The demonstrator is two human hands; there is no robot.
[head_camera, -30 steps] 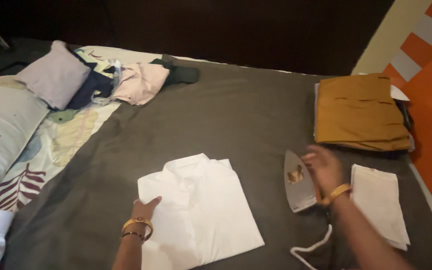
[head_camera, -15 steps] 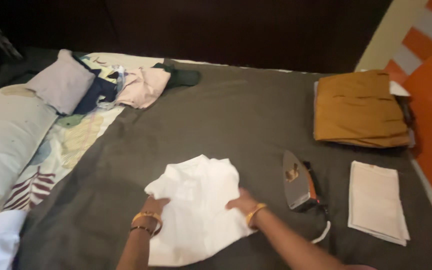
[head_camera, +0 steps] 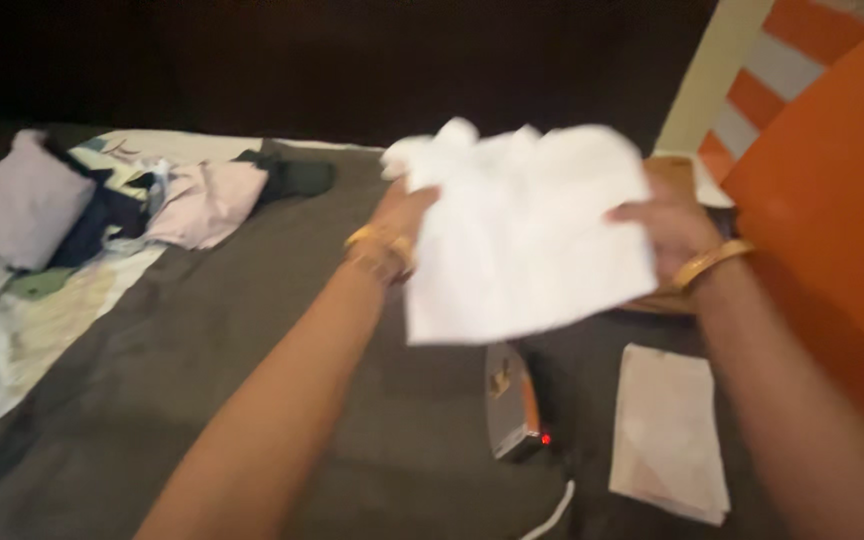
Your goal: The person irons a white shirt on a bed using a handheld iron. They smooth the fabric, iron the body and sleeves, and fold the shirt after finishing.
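White folded shirt (head_camera: 527, 235) gripped by left hand (head_camera: 402, 215), right hand (head_camera: 667, 230)

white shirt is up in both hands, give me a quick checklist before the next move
1. Both hands grip the folded white shirt: left hand and right hand at opposite edges, ok.
2. Shirt lifted off the grey blanket: ok.
3. Fold tidy: cannot tell, picture blurred.
4. Iron apart from the shirt: ok.
5. Iron off: not ok, red light glows.
6. Folded white cloth lies flat beside the iron: ok.
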